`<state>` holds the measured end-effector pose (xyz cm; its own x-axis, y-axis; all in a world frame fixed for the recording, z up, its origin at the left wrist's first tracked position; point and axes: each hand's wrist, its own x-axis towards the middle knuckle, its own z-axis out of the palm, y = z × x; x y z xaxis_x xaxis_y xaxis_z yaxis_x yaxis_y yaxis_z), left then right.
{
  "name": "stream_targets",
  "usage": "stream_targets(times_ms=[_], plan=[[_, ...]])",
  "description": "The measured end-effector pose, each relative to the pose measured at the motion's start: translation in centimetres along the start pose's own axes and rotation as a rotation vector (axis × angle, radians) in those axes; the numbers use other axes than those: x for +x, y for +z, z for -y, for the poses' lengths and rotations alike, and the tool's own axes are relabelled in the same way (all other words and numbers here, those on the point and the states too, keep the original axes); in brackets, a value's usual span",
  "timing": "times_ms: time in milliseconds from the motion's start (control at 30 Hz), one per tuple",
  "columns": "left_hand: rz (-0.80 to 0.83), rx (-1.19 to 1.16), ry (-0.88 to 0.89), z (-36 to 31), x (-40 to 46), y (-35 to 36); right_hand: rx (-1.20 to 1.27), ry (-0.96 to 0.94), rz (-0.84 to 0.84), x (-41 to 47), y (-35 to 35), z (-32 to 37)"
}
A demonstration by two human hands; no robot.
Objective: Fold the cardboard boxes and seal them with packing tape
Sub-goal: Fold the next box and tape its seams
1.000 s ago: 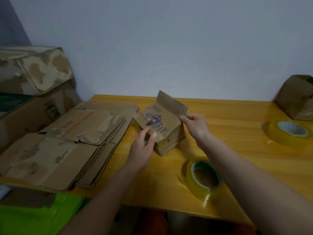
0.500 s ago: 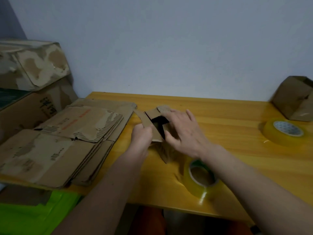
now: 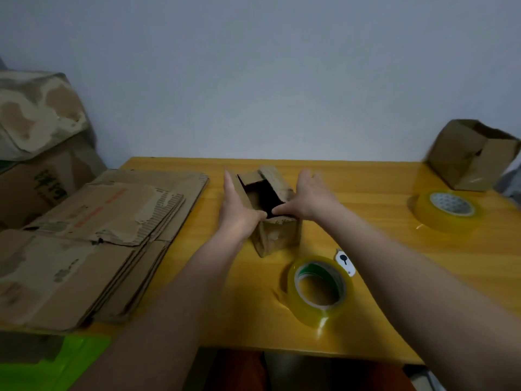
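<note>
Nearest us, by the tabletop's [image 3: 380, 182] front edge, lies a tape roll [image 3: 320, 289], closer to our right arm. Beyond it the small box [image 3: 277, 235] stands at mid-tabletop, its mouth up, between our hands: left hand [image 3: 239, 213] and right hand [image 3: 310, 198] press flat against opposite sides, fingers straight. The flaps seem half-folded; the inside is dark

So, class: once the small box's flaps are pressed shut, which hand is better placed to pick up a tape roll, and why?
Right hand, probably. The nearest tape roll lies beside the right forearm, right of the small box; the left hand would have to cross over.
</note>
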<state>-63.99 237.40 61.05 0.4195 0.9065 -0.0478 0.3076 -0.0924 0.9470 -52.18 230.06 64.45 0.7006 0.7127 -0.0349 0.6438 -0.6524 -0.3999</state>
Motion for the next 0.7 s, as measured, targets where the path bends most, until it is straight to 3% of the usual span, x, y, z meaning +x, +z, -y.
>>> stream_targets(times_ms=[67, 100, 233, 300, 367, 500, 567, 700], plan=[[-0.003, -0.005, 0.048, 0.4, -0.3, 0.0, -0.072, -0.016, -0.005, 0.9, 0.0, -0.1], [-0.015, -0.004, 0.067, 0.7, -0.2, -0.1, 0.018, -0.015, -0.013, 1.3, 0.1, -0.5], [-0.026, 0.062, 0.072, 0.7, 0.4, -0.6, 0.904, 0.160, 0.039, 1.4, 0.0, -2.7], [0.056, 0.008, 0.023, 0.5, 0.2, -0.2, 1.128, 0.231, 0.094, 1.2, 0.1, -3.9], [0.064, -0.024, -0.007, 0.2, 0.3, 0.0, 1.164, 0.253, 0.154, 1.0, 0.1, -4.7], [-0.209, -0.126, -0.014, -1.8, 4.1, -2.7, 1.055, 0.277, 0.066, 0.4, 0.2, -5.4], [-0.255, -0.181, 0.026, -3.2, 6.7, -4.1, 1.014, 0.300, 0.051, -0.3, 0.4, -5.6], [0.011, 0.034, -0.008, -3.2, 9.1, -3.7, 0.961, 0.263, 0.264, -2.4, 1.3, -4.8]])
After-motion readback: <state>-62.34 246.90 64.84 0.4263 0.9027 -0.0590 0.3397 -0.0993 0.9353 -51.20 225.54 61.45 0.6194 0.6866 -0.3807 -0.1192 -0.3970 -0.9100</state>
